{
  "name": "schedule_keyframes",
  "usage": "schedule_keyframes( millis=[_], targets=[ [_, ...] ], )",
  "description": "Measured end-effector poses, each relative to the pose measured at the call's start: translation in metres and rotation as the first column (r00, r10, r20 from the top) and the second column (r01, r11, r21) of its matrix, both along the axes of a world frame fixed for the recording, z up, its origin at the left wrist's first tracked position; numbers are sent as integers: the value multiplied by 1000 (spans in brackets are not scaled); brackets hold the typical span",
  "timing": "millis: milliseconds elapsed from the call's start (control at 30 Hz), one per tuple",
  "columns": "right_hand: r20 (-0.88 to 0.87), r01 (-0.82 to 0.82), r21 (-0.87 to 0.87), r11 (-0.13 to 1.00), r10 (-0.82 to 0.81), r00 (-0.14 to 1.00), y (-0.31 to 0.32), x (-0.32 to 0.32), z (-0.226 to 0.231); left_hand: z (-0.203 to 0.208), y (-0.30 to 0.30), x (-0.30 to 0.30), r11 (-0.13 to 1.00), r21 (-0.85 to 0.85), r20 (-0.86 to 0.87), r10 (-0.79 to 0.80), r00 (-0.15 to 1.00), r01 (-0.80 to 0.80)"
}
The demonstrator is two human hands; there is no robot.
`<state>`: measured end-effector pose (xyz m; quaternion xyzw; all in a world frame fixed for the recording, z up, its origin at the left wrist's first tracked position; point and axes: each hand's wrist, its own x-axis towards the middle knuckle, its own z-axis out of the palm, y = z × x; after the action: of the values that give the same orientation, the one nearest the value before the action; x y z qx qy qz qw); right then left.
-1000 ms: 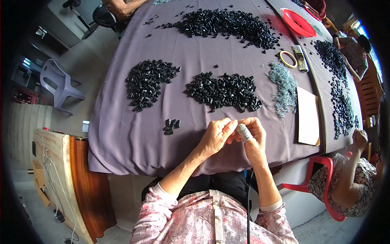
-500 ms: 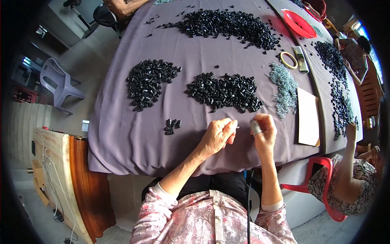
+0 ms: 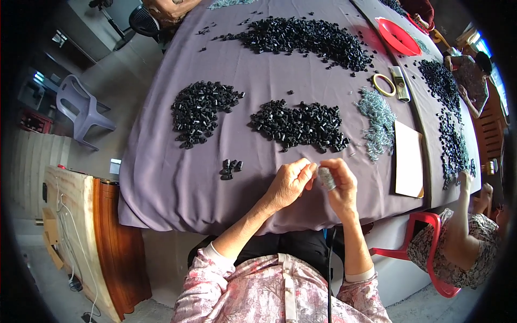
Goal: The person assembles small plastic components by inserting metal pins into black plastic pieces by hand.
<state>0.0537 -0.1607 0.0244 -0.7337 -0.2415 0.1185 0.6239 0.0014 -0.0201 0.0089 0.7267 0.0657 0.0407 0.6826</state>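
My left hand (image 3: 291, 184) is closed in a pinch above the near edge of the cloth-covered table. Whatever sits between its fingertips is too small and hidden to name. Close beside it, my right hand (image 3: 342, 188) has its fingers curled in, with a greyish wrapping (image 3: 326, 178) around the thumb. The fingertips of both hands nearly meet, and I cannot make out what the right one grips. Just beyond them lies a pile of small black cylindrical parts (image 3: 301, 124). To the right is a heap of small, shiny, pale silvery-green pieces (image 3: 378, 124). Several black parts (image 3: 230, 169) form a little group on the left.
More black parts form a left pile (image 3: 202, 110) and a long far pile (image 3: 307, 40). A tape roll (image 3: 384, 85), a white board (image 3: 409, 159) and a red basin (image 3: 397, 36) are on the right. Co-workers sit along the right side, one on a red chair (image 3: 431, 253).
My right hand has moved left and closer to my left hand. The small shiny tip that showed at my left fingertips is now out of sight. The view has shifted slightly.
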Motion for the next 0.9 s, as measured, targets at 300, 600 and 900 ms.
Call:
schedule_keyframes(
  millis=[300, 600, 900],
  targets=[
    [-205, -30, 149, 988, 61, 977, -1, -4, -7, 3, -2, 1, 998, 62, 43, 4, 999, -7],
    [-201, -45, 195, 980, 85, 976, -1, -6, -9, -1, -4, -1, 995, 97, 66, 16, 998, -22],
    [-211, -53, 179, 982, 91, 973, -1, -6, -3, -2, -4, -1, 996, 87, 67, 19, 998, -25]
  ],
)
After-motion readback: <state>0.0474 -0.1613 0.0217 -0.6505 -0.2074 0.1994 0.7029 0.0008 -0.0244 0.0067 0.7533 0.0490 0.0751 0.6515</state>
